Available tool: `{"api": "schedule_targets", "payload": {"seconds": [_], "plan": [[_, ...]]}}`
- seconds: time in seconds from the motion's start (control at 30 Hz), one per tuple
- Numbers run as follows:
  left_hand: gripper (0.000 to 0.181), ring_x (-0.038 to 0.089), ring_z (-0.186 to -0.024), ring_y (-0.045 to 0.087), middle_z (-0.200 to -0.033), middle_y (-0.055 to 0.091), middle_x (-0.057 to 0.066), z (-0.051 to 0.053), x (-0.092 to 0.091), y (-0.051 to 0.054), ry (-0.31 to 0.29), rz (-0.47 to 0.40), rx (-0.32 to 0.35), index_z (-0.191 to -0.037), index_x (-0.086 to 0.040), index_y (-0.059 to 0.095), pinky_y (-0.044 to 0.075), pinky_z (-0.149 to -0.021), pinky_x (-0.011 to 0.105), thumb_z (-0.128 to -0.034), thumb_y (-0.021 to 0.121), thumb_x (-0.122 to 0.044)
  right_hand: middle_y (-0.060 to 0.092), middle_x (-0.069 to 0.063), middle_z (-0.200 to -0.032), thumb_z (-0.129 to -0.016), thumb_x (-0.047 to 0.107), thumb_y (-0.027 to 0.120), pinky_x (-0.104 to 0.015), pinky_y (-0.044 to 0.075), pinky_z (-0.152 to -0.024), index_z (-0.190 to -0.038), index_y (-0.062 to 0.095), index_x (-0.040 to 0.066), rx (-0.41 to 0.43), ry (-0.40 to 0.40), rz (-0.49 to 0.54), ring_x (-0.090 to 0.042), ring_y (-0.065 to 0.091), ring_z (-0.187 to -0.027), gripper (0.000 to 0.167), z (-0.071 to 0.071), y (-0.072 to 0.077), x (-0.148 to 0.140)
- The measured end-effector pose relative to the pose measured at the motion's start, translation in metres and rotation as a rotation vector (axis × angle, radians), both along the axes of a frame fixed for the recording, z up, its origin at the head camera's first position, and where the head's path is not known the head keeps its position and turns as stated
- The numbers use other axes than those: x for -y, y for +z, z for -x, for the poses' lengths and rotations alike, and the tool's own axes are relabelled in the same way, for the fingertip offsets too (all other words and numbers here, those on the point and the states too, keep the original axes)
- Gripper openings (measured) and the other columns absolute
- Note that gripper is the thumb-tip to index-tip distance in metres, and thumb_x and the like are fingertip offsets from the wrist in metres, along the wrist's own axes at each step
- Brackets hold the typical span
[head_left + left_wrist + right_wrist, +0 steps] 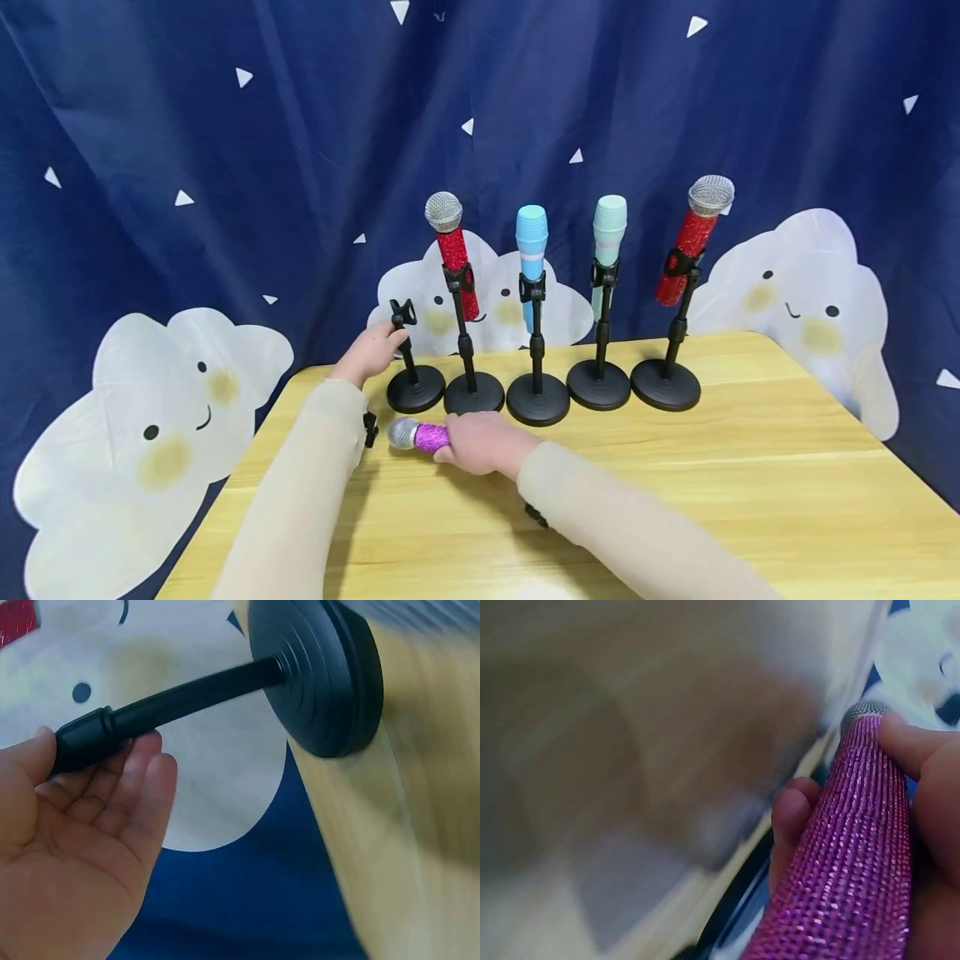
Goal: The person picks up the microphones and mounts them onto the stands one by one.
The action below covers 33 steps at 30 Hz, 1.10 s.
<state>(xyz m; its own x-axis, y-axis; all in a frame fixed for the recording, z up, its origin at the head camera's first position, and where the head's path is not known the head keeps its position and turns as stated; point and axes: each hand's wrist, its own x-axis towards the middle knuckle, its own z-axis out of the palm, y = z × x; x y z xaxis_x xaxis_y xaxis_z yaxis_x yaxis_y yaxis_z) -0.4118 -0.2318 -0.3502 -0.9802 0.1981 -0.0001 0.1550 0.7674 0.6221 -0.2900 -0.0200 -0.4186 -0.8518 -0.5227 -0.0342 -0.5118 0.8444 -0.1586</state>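
My left hand grips the upper pole of a short black microphone stand at the left end of the row. Its clip holds no microphone. In the left wrist view, thumb and fingers are round the thicker collar, and the round base is at the table's edge. A purple glittery microphone with a silver mesh head is in my right hand, low over the table in front of the stands. The right wrist view shows thumb and fingers round its sparkling purple handle.
Beside the short stand, a row holds a red microphone, a blue microphone, a mint microphone and another red microphone, each clipped on a black stand. A dark blue curtain with clouds hangs behind the wooden table.
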Motion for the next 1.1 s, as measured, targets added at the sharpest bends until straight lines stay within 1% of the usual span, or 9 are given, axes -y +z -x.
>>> {"api": "schedule_targets", "payload": {"seconds": [0.13, 0.23, 0.37, 0.47, 0.7, 0.77, 0.87, 0.93, 1.1], "plan": [[0.037, 0.036, -0.109, 0.064, -0.116, 0.068, 0.019, -0.013, 0.005, -0.001, -0.032, 0.088, -0.039, -0.115, -0.003, 0.062, 0.047, -0.098, 0.053, -0.1102, 0.041, -0.033, 0.057, 0.004, -0.083, -0.098, 0.053, 0.06, -0.038, 0.051, -0.07, -0.106, 0.055, 0.015, 0.062, -0.002, 0.077, -0.014, 0.058, -0.074, 0.039, -0.002, 0.009, -0.032], [0.035, 0.033, -0.101, 0.067, -0.108, 0.07, 0.016, -0.028, 0.011, 0.001, -0.053, 0.117, -0.087, -0.108, -0.005, 0.065, 0.051, -0.09, 0.05, -0.1092, 0.044, -0.032, 0.056, 0.005, -0.082, -0.099, 0.052, 0.058, -0.037, 0.049, -0.067, -0.105, 0.054, 0.016, 0.09, 0.02, 0.169, -0.013, 0.056, -0.072, 0.037, -0.002, 0.017, -0.056], [0.031, 0.028, -0.09, 0.07, -0.098, 0.072, 0.01, -0.057, 0.016, 0.001, -0.099, 0.073, -0.132, -0.102, -0.007, 0.069, 0.055, -0.081, 0.046, -0.1068, 0.051, -0.032, 0.059, 0.005, -0.088, -0.101, 0.048, 0.056, -0.035, 0.048, -0.069, -0.114, 0.056, 0.017, 0.112, 0.051, 0.338, -0.013, 0.056, -0.075, 0.033, -0.004, 0.027, -0.085], [0.028, 0.024, -0.087, 0.071, -0.091, 0.074, 0.006, -0.082, 0.01, -0.004, -0.148, 0.01, -0.137, -0.097, -0.009, 0.072, 0.055, -0.08, 0.045, -0.1046, 0.057, -0.032, 0.059, 0.005, -0.094, -0.103, 0.044, 0.056, -0.036, 0.047, -0.075, -0.124, 0.056, 0.019, 0.121, 0.07, 0.475, -0.014, 0.056, -0.08, 0.033, -0.005, 0.029, -0.104], [0.021, 0.011, -0.079, 0.07, -0.08, 0.072, -0.008, -0.135, -0.029, -0.01, -0.279, -0.001, -0.179, -0.085, -0.02, 0.073, 0.054, -0.079, 0.039, -0.099, 0.066, -0.034, 0.06, -0.008, -0.1, -0.107, 0.037, 0.05, -0.039, 0.05, -0.069, -0.145, 0.043, 0.02, 0.205, 0.07, 0.82, -0.026, 0.058, -0.084, 0.041, -0.008, 0.023, -0.122], [0.021, 0.009, -0.073, 0.066, -0.075, 0.069, -0.012, -0.144, -0.043, -0.01, -0.331, 0.01, -0.19, -0.083, -0.022, 0.072, 0.052, -0.072, 0.034, -0.0971, 0.068, -0.037, 0.059, -0.017, -0.107, -0.109, 0.034, 0.045, -0.041, 0.052, -0.072, -0.146, 0.038, 0.017, 0.256, 0.065, 0.929, -0.032, 0.06, -0.092, 0.041, -0.008, 0.022, -0.124], [0.025, 0.006, -0.063, 0.055, -0.065, 0.06, -0.017, -0.156, -0.065, -0.009, -0.388, 0.062, -0.205, -0.077, -0.026, 0.068, 0.046, -0.061, 0.029, -0.0952, 0.069, -0.043, 0.052, -0.029, -0.118, -0.111, 0.036, 0.037, -0.046, 0.052, -0.086, -0.147, 0.031, 0.012, 0.348, 0.065, 1.091, -0.041, 0.059, -0.108, 0.044, -0.011, 0.02, -0.126], [0.026, 0.006, -0.061, 0.052, -0.063, 0.055, -0.019, -0.163, -0.079, -0.009, -0.42, 0.118, -0.232, -0.075, -0.028, 0.065, 0.044, -0.059, 0.028, -0.0949, 0.068, -0.046, 0.05, -0.03, -0.117, -0.111, 0.039, 0.033, -0.046, 0.052, -0.09, -0.146, 0.029, 0.009, 0.404, 0.072, 1.193, -0.046, 0.058, -0.11, 0.046, -0.012, 0.021, -0.127], [0.028, 0.006, -0.062, 0.052, -0.064, 0.053, -0.017, -0.179, -0.109, -0.002, -0.502, 0.196, -0.255, -0.078, -0.029, 0.064, 0.044, -0.058, 0.027, -0.096, 0.065, -0.05, 0.05, -0.023, -0.111, -0.109, 0.046, 0.032, -0.045, 0.053, -0.08, -0.14, 0.031, 0.008, 0.425, 0.153, 1.328, -0.038, 0.057, -0.099, 0.049, -0.01, 0.026, -0.128]]}}
